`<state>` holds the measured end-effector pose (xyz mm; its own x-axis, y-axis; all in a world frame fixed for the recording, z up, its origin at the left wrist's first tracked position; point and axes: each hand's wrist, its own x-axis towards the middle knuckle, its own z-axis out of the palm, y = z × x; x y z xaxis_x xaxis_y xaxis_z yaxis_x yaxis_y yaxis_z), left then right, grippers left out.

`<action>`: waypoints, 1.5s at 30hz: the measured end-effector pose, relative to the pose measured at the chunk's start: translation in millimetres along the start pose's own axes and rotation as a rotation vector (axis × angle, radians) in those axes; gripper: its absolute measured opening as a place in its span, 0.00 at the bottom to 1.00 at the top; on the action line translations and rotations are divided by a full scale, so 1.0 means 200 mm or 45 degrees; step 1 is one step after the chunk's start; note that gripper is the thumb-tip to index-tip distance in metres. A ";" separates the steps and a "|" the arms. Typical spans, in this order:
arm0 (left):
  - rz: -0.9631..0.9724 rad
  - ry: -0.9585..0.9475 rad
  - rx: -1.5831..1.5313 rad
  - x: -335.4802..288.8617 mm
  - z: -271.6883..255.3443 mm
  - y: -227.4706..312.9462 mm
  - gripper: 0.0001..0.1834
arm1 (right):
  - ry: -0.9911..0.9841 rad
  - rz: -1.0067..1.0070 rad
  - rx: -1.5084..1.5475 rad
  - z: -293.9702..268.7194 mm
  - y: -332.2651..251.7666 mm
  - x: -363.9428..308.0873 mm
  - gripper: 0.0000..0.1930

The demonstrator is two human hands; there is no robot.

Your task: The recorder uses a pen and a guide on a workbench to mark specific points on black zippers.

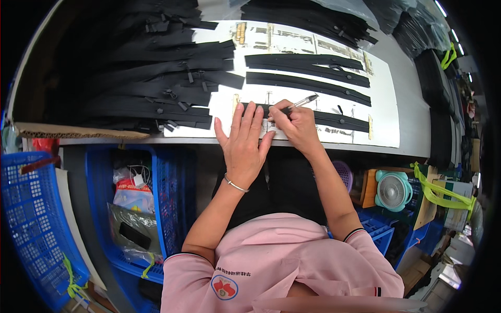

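Note:
My left hand (pixel 244 138) lies flat with its fingers spread, fingertips resting on the left end of a black zipper (pixel 334 120). Gripped in the fingers of my right hand (pixel 300 129) is a clear-barrelled pen (pixel 307 100), its tip down at that same zipper, close to my left fingers. The exact tip is hidden by the hand. Beneath the zipper is a white board (pixel 387 99) with taped and dark-smudged guide marks. Farther back on the board lie another black zipper (pixel 308 87) and a pair of overlapping zippers (pixel 305 62).
A large heap of black zippers (pixel 182 99) fills the left, by a cardboard edge (pixel 83 131). More zippers (pixel 313 21) lie at the back, near plastic-wrapped bundles (pixel 417 34). Below the table stand blue crates (pixel 169 203) and a turquoise fan (pixel 394 191).

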<state>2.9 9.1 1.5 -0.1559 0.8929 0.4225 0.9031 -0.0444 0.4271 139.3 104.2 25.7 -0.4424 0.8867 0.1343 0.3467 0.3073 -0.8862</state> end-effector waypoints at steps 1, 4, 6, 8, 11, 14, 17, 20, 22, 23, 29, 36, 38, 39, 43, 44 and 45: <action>-0.005 -0.005 0.003 0.00 0.00 0.00 0.30 | 0.015 0.003 -0.004 -0.01 0.00 -0.01 0.11; -0.002 -0.015 -0.009 0.00 0.00 -0.01 0.30 | 0.163 -0.010 0.138 -0.07 -0.04 -0.06 0.09; 0.001 -0.022 0.004 0.00 -0.01 -0.01 0.31 | 0.326 -0.086 0.125 -0.17 0.00 -0.10 0.10; 0.010 -0.028 0.014 0.00 -0.01 0.00 0.31 | 0.473 -0.007 0.076 -0.27 0.03 -0.13 0.10; 0.020 -0.040 0.021 0.00 -0.01 0.00 0.32 | 0.535 0.097 -0.080 -0.35 0.11 -0.14 0.11; 0.024 -0.048 0.033 0.00 -0.01 0.00 0.31 | 0.473 0.047 -0.120 -0.35 0.15 -0.15 0.10; 0.028 -0.050 0.037 0.00 -0.01 -0.01 0.31 | 0.483 0.077 -0.080 -0.34 0.16 -0.14 0.09; 0.035 -0.053 0.046 0.00 -0.01 -0.01 0.32 | 0.442 0.107 -0.119 -0.35 0.15 -0.14 0.10; 0.037 -0.063 0.048 0.00 -0.01 0.00 0.32 | 0.451 0.073 -0.142 -0.34 0.17 -0.13 0.11; 0.033 -0.069 0.047 0.01 -0.01 0.00 0.32 | 0.454 0.035 -0.168 -0.34 0.18 -0.13 0.12; 0.151 0.013 -0.287 0.10 0.03 0.21 0.27 | 0.489 -0.005 -0.262 -0.34 0.17 -0.12 0.12; 0.200 0.080 -0.396 0.21 0.21 0.33 0.10 | 0.511 -0.069 -0.298 -0.33 0.21 -0.12 0.10; 0.195 0.133 -0.392 0.21 0.22 0.33 0.07 | 0.539 -0.053 -0.246 -0.33 0.20 -0.12 0.10; 0.200 0.126 -0.390 0.20 0.23 0.33 0.07 | 0.560 -0.042 -0.197 -0.32 0.20 -0.12 0.10; 0.179 0.120 -0.381 0.20 0.23 0.33 0.07 | 0.545 -0.031 -0.007 -0.34 0.19 -0.15 0.10; 0.174 0.124 -0.381 0.20 0.23 0.33 0.08 | 0.463 -0.033 -0.035 -0.35 0.20 -0.16 0.11; 0.177 0.120 -0.381 0.20 0.23 0.32 0.08 | 0.380 -0.036 -0.062 -0.36 0.20 -0.16 0.11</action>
<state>73.7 63.2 9.4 -0.0885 0.8242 0.5593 0.7632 -0.3047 0.5698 226.7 113.2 17.1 -0.1919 0.9378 0.2892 0.3803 0.3427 -0.8590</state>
